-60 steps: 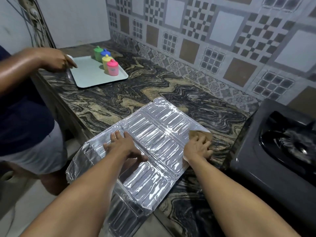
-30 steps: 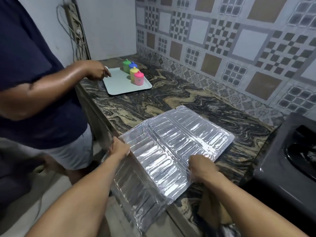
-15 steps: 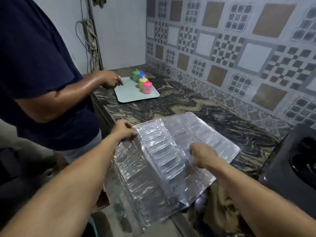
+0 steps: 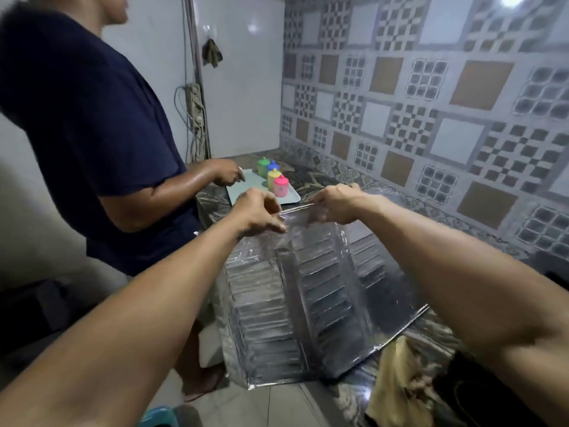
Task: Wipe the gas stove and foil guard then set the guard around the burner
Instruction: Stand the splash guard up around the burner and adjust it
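The ribbed silver foil guard is raised off the marble counter and hangs down in front of me, its lower edge past the counter front. My left hand pinches its top edge at the left. My right hand grips the same top edge at the right. A yellowish cloth lies crumpled on the counter below my right forearm. Only a dark corner of the gas stove shows at the right edge, its burner hidden.
A person in a dark blue shirt stands at the left with a hand by a pale tray holding several coloured lidded cups. Patterned tile wall runs behind the counter. Cables hang in the corner.
Both hands left the flat guard's surface, took its edge and lifted it upright off the counter. The cloth has dropped from my right hand onto the counter. My view tilted up.
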The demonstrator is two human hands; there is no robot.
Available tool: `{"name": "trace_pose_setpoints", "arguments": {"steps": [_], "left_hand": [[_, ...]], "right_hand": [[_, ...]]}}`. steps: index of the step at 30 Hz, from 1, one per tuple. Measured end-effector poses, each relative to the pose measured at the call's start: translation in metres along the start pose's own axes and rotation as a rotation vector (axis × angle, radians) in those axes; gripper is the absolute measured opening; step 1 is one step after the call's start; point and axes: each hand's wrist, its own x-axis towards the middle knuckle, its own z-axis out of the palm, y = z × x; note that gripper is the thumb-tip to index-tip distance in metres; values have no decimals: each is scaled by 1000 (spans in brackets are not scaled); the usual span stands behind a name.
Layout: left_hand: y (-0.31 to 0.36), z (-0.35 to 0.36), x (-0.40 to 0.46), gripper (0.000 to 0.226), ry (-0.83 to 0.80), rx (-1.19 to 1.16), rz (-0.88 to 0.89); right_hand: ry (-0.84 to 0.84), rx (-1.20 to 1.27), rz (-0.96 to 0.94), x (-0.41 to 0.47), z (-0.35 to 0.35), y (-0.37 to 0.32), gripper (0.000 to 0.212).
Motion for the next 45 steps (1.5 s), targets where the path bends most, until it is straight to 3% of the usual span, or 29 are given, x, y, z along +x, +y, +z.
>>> {"name": "trace_pose_setpoints", "arguments": {"steps": [3, 8, 10, 14, 20, 24, 26, 30, 32, 35, 38, 42, 45], "left_hand": [[-3, -20, -5, 29, -68, 77, 18], [-17, -57, -14, 25, -231, 318, -37], [-20, -67, -16, 23, -225, 394, -33], [-25, -79, -17, 15, -186, 483, -34], [-5, -81, -8, 12, -41, 429, 2], [21, -79, 1, 12, 88, 333, 26], [35, -75, 5, 22, 117, 278, 29], [57, -60, 11, 9, 20, 216, 26], [62, -51, 11, 25, -32, 197, 16], [80, -39, 9, 11, -109, 114, 37], [116, -33, 15, 6, -74, 112, 80], [161, -24, 24, 18, -19, 189, 98], [177, -10, 33, 27, -187, 139, 130]], "right_hand": [[12, 27, -38, -6, -21, 9, 13], [175, -19, -35, -32, -63, 26, 22], [235, -68, -33, -41, -76, 32, 28], [330, -100, 11, -57, -103, 44, 20], [423, -89, 107, -78, -127, 64, 10], [484, -33, 212, -103, -140, 75, 17], [500, -100, 247, -115, -143, 79, 20], [594, -126, 288, -138, -147, 101, 23], [630, -120, 306, -153, -150, 113, 16], [677, -158, 314, -172, -152, 131, 14], [758, -162, 357, -188, -157, 151, 14], [788, -156, 440, -204, -167, 184, 15], [788, -163, 541, -224, -169, 214, 13]]}}
